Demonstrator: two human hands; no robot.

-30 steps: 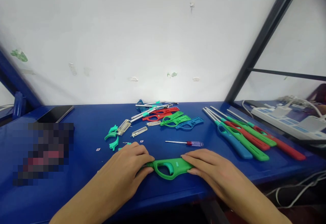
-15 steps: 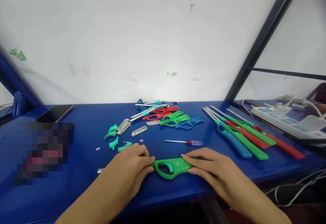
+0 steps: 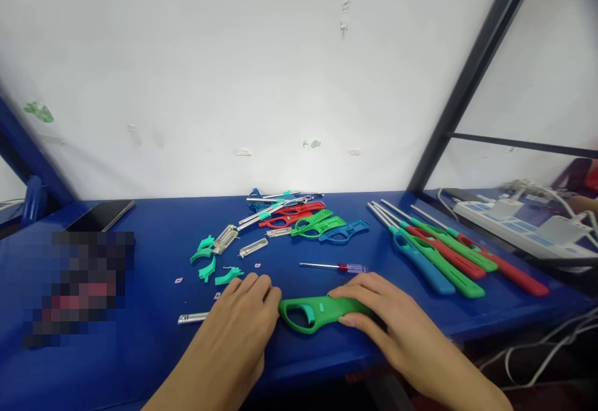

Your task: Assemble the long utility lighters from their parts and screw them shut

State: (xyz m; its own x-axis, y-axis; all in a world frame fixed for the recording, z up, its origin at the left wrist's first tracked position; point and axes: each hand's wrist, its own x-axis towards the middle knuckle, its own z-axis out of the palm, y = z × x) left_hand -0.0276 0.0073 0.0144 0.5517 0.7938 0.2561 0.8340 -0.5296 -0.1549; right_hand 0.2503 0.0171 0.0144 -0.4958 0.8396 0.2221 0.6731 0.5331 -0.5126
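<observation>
A green long-neck lighter (image 3: 322, 313) with a teal trigger lies crosswise near the table's front edge. My left hand (image 3: 247, 321) is closed around its front end, where the green body meets the metal tube (image 3: 192, 318); the tube's tip pokes out to the left of that hand. At the other end, my right hand (image 3: 374, 311) grips the handle between thumb and fingers. Just beyond lies a screwdriver (image 3: 334, 267) with a clear purple and red handle. Teal trigger pieces (image 3: 206, 269) and clear fuel tanks (image 3: 253, 248) are scattered beyond my left hand.
Several whole lighters (image 3: 436, 255) lie side by side on the right. At the back are red half shells (image 3: 292, 215), green half shells (image 3: 318, 224), a blue half shell (image 3: 344, 231) and metal tubes. A phone (image 3: 100, 215) rests at left; a power strip (image 3: 518, 221) stands far right.
My left hand has shifted from pinching the front end to wrapping round it, and more of the metal tube shows. My right hand covers the handle more closely. The view has tilted slightly.
</observation>
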